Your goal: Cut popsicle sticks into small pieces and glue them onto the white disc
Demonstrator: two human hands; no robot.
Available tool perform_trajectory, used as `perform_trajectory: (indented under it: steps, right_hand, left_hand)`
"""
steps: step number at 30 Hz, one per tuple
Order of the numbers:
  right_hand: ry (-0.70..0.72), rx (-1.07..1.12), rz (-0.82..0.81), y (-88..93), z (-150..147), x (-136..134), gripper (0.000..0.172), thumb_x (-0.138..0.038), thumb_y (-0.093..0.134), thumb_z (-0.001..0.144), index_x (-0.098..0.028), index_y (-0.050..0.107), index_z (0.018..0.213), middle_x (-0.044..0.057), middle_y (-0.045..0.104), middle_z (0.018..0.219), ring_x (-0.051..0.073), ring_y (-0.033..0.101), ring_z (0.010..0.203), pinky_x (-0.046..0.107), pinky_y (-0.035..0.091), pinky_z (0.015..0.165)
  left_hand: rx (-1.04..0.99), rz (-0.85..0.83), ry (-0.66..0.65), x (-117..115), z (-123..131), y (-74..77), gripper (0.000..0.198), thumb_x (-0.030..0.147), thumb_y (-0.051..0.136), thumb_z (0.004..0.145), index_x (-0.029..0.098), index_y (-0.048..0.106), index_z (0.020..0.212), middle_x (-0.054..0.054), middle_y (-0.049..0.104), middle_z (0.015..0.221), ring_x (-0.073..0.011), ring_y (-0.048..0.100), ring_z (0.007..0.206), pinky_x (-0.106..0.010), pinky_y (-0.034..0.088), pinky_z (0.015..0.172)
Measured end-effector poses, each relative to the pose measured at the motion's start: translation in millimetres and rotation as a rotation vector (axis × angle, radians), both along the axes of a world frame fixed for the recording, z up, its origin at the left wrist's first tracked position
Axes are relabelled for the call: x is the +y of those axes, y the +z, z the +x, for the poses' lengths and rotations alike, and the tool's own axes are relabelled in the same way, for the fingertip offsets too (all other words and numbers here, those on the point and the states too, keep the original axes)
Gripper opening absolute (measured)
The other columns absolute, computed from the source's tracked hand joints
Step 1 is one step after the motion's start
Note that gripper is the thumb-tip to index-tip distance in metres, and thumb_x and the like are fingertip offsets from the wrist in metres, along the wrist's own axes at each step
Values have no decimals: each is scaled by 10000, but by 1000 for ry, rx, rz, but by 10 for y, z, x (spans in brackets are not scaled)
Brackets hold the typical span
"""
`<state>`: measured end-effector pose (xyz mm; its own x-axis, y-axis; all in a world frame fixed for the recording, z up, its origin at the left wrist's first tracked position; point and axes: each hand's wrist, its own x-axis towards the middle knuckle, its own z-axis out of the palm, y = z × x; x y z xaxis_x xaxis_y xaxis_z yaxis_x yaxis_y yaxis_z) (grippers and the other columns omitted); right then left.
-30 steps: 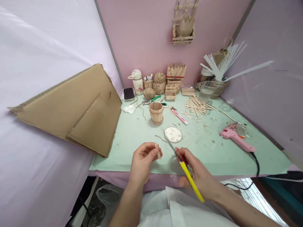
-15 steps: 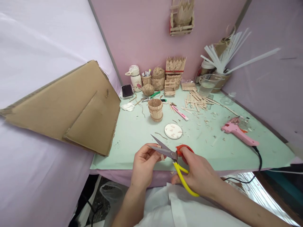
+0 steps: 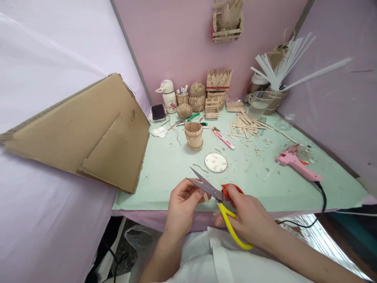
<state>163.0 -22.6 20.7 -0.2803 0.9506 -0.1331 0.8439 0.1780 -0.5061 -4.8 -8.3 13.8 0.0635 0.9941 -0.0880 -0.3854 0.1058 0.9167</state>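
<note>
My right hand (image 3: 246,214) grips a pair of scissors (image 3: 219,194) with one red and one yellow handle, its blades spread apart. Between the thumb and fingers of my left hand (image 3: 184,204) is a small piece of wooden stick (image 3: 205,197), partly hidden by the lower blade. The blades cross right at that piece. Beyond my hands, a round white lid (image 3: 216,162) carries several small wood bits. Behind it stands a small wooden-stick cup (image 3: 194,136), upright.
At the right lies a pink glue gun (image 3: 300,166) with a black cord. A pile of wooden sticks (image 3: 246,125) and a pink cutter (image 3: 224,140) lie farther back. Leaning cardboard (image 3: 114,137) bounds the left; a bottle (image 3: 167,97) and twine ball (image 3: 184,111) line the back.
Both hands have shifted slightly to the right together with the scissors and the stick piece. The blades remain apart, and the things on the table stay put.
</note>
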Motion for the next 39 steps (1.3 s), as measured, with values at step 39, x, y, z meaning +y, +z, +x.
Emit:
perform_trajectory:
  steps: [39]
  right_hand:
    - [35,-65,-82,39,215,22,340,-454,588,722,-246,341,829,-48,542,655,159,504,524,236,248,476]
  left_hand:
    - [-12,-94,-80,-28,57,-43,132,262,602,786,171,573,877,7,549,691,-69,478,593,-185,365,517]
